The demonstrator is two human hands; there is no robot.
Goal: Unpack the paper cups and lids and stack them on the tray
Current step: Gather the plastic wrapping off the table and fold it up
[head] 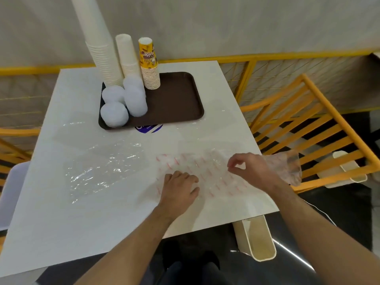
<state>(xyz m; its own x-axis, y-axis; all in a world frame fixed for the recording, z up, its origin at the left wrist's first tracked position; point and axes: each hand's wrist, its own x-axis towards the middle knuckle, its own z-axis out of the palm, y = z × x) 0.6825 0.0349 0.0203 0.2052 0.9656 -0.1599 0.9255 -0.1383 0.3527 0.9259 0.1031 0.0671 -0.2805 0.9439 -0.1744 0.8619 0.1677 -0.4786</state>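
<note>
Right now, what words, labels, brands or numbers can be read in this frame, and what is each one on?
"SHOP": upside down on the top yellow printed cup of the stack on the tray; the lettering beneath it is too blurred to read.
Blue round sticker on the table, half hidden by the tray: white lettering, too cut off to read.
Plastic bag under the hands: rows of red print, too faint to read.
</note>
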